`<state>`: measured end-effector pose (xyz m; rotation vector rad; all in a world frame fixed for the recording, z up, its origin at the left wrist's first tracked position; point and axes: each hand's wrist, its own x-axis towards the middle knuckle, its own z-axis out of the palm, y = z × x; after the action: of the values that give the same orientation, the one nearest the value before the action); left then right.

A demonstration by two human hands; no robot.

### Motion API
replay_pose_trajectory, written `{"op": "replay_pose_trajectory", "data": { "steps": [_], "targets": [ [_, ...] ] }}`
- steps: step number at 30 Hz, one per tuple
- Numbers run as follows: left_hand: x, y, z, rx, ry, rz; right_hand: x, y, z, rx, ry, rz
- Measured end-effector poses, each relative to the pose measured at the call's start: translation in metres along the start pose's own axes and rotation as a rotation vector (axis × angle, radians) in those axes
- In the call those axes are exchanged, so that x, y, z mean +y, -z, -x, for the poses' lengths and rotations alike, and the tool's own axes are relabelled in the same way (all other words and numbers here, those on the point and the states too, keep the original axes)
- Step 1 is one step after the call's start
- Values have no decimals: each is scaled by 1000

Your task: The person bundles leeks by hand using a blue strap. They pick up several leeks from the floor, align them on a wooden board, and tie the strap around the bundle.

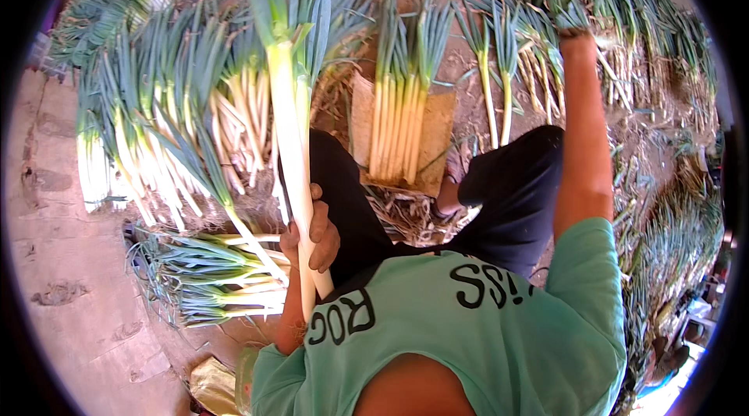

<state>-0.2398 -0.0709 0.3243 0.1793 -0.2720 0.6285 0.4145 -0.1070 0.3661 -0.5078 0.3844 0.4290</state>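
Observation:
My left hand (321, 235) is wrapped round the white stalks of a couple of long leeks (292, 135). They stand almost upright, green leaves pointing away from me and root ends near my shirt. My right arm (581, 112) stretches far out to the right, over a heap of leeks (612, 26). The fingers of that hand are lost among the green leaves, so their grip does not show. Between my knees, a row of leeks (398, 123) lies side by side on a piece of brown cardboard (437, 135).
A large bank of leeks (156, 120) spreads at the left, with a sideways bundle (222, 276) closer in. Two single leeks (505, 96) lie by my right knee. More leeks (671, 237) pile along the right side. A yellowish sack (212, 386) sits at lower left.

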Motion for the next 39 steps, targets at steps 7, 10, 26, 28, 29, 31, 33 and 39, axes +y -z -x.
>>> {"op": "replay_pose_trajectory", "data": {
  "steps": [7,10,26,28,29,31,33,39],
  "targets": [
    [1,10,-8,-156,11,87,152,35,200,-620,-70,1040],
    [-7,5,-4,-132,33,138,204,21,306,-976,-26,1207],
    [-18,16,-5,-162,144,275,261,9,321,-1552,774,1396],
    [-18,16,-6,-147,153,244,261,16,320,-1534,655,1396],
    [-18,16,-6,-133,149,212,261,20,321,-1524,596,1395],
    [-16,14,-5,-63,140,156,263,23,335,-1451,718,1452],
    [-15,13,-1,50,131,119,268,28,342,-1368,790,1549],
    [-17,3,-1,227,72,-131,291,29,281,-1029,1139,1697]
  ]
}}
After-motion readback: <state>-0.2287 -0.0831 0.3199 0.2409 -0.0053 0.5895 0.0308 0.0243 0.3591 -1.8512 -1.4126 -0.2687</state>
